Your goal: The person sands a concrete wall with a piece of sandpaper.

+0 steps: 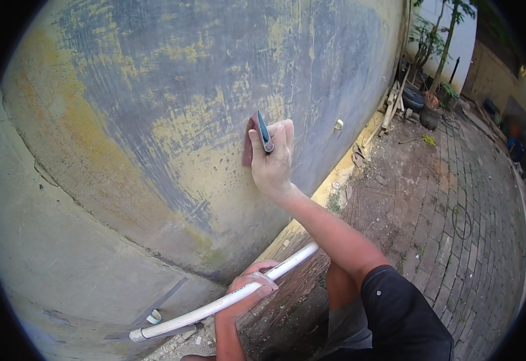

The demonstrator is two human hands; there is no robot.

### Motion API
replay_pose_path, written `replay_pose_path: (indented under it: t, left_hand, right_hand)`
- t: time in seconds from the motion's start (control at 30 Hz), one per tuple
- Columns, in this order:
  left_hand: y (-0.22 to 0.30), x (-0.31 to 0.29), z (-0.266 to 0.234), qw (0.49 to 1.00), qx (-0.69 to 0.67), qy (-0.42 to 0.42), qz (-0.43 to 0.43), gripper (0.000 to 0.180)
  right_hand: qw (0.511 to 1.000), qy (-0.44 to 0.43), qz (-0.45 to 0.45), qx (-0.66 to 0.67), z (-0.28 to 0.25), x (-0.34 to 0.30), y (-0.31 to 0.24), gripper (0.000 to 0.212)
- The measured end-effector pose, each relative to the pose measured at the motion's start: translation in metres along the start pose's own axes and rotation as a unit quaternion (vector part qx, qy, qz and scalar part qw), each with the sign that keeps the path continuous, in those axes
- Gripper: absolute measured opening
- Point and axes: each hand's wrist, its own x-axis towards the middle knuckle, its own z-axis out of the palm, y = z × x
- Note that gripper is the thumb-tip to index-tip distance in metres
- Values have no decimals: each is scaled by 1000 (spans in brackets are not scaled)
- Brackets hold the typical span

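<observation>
My right hand [275,159] pinches a folded piece of sandpaper [249,149], reddish-brown on one face and blue-green on the other. The sandpaper is at the wall [209,114], over a patch where yellowish material shows among dark grey smears; whether its whole face touches cannot be told. Lower down, my left hand [255,278] is wrapped round a long white plastic pipe [206,310]. The pipe slants from the lower left up to the right and passes below my right forearm, which hides what lies beyond its upper end.
A crack [94,216] runs across the wall's lower left. Along its foot lie dry sticks [302,271] and wood strips [390,99]. Brick paving [437,259] with a thin wire loop [462,221] spreads to the right. Potted plants [431,114] and a tyre [413,99] stand farther off.
</observation>
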Motion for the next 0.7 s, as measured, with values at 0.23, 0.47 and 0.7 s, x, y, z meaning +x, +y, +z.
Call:
replay_pose_path:
  t: [0.23,0.47,0.7]
  left_hand:
    - [-3,3,-2,1000,16,-18,-13,13]
    - [-4,4,-2,1000,-3,-23,10,18]
    - [0,1,7,999,-41,-8,-18,16]
  right_hand:
    - [988,132,77,11,8,41,26,24]
    - [996,-56,-56,-38,-15,-31,33,14]
    - [989,-144,-12,-9,-36,-5,1,12]
